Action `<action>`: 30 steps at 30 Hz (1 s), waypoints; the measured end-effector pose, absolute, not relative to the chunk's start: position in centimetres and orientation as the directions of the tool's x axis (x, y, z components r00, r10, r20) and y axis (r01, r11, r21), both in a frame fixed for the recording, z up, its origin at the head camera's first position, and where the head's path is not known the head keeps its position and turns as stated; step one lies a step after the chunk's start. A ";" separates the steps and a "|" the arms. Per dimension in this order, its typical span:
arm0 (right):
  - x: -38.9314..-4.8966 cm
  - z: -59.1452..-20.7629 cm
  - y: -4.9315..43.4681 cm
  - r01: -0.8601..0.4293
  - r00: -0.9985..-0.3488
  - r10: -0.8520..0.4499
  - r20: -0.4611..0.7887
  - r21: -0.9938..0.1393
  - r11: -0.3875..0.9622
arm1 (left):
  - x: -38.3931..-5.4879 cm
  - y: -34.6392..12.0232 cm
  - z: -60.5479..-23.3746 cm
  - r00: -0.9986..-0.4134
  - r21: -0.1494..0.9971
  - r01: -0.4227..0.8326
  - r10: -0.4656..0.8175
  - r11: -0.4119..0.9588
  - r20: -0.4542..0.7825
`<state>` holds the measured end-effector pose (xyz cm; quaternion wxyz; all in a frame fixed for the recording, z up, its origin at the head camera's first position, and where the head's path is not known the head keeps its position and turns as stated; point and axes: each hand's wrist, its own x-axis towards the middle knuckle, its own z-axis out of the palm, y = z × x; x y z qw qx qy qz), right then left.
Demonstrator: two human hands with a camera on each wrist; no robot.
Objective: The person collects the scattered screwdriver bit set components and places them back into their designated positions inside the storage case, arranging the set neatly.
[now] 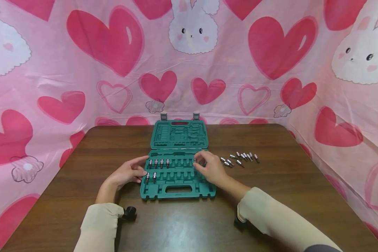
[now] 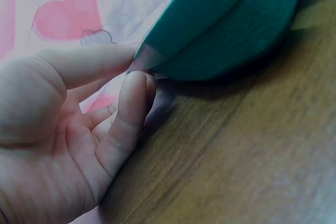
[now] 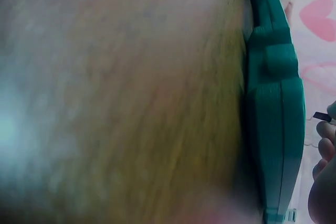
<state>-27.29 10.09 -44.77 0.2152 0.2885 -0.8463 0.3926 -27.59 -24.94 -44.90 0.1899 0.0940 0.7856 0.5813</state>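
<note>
A green plastic tool case point(image 1: 176, 196) lies opened flat on the table. At its left rim, my left hand point(image 1: 126, 172) grips the edge between thumb and fingers; the left wrist view has the fingertips point(image 2: 137, 85) right at the case's corner. My right hand point(image 1: 211, 168) is over the right end of the upper slot row, pinching a small bit socket point(image 3: 320, 115) whose dark tip sticks out past the fingers. Several chrome bit sockets point(image 1: 162, 163) stand in the upper row's left slots. Two more bit sockets point(image 1: 154, 177) sit at the lower row's left end.
Loose bit sockets point(image 1: 245, 156) lie scattered on the brown wooden table point(image 1: 280, 182), right of the case. Behind the slots, the case lid point(image 1: 180, 134) leans back with its two latches up. A pink heart-patterned cloth point(image 1: 233, 66) surrounds the table's back and sides.
</note>
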 end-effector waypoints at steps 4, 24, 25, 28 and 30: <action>-27.2 -44.9 9.4 -0.655 -0.743 -0.319 0.588 -0.542 0.527 | -27.6 -25.0 -44.9 -0.911 0.948 -0.071 0.366 0.312 -0.189; -26.2 -45.0 5.4 -0.658 -0.752 -0.362 0.550 -0.593 0.465 | -27.4 -24.9 -44.9 -0.918 0.944 -0.073 0.348 0.322 -0.190; -26.2 -45.0 5.3 -0.658 -0.752 -0.366 0.548 -0.594 0.463 | -27.4 -24.9 -44.9 -0.918 0.944 -0.074 0.348 0.321 -0.190; -26.0 -45.1 4.9 -0.647 -0.762 -0.374 0.528 -0.597 0.475 | -27.5 -24.9 -44.8 -0.915 0.946 -0.064 0.360 0.319 -0.183; -25.9 -45.1 4.6 -0.634 -0.773 -0.377 0.511 -0.605 0.481 | -27.5 -24.8 -44.7 -0.915 0.946 -0.069 0.359 0.316 -0.187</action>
